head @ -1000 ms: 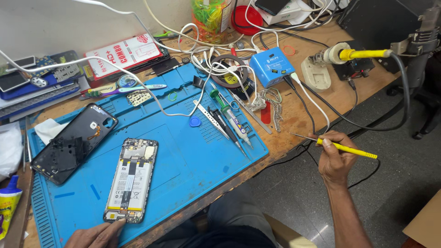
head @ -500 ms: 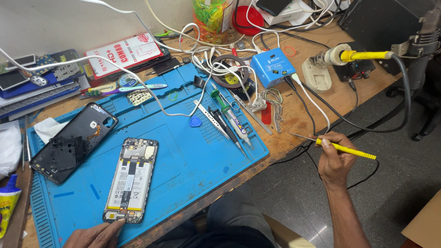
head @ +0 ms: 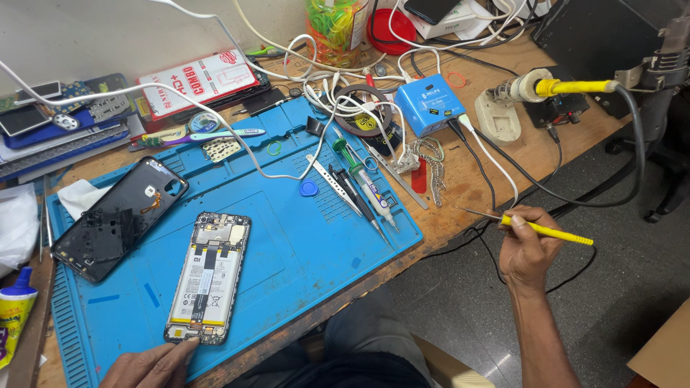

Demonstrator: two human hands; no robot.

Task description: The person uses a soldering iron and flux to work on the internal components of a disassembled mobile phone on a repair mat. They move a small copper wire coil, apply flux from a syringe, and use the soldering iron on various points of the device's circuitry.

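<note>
Already we have the phone well into its teardown, judging from how things lie on the wooden worktop [head: 460,179]. On the blue repair mat [head: 287,244] the opened phone [head: 208,276] rests face down, its battery and boards bare. Its black back cover [head: 118,215] sits just beside it to the left, inside up. So the cover is off; whether any soldering on the board is done, we cannot tell, and nothing shows the phone closed again.

Our left hand [head: 154,363] rests at the bottom end of the phone, fingers flat and touching its edge, not closed round anything. Our right hand [head: 528,248] is off the worktop's edge, well apart from the phone, its grip pinching a yellow-handled soldering iron [head: 535,228] with the tip pointing back toward the mat.

For containers: a clear jar [head: 334,29] at the far edge holds a heap of coloured bands, mostly yellow and green. Beside it a red round lid or dish [head: 392,29] looks bare inside. A small glue bottle [head: 14,309] stands at the near left, capped; its contents are hidden. Tweezers and a syringe tube [head: 363,187] lie loose on the mat.
</note>
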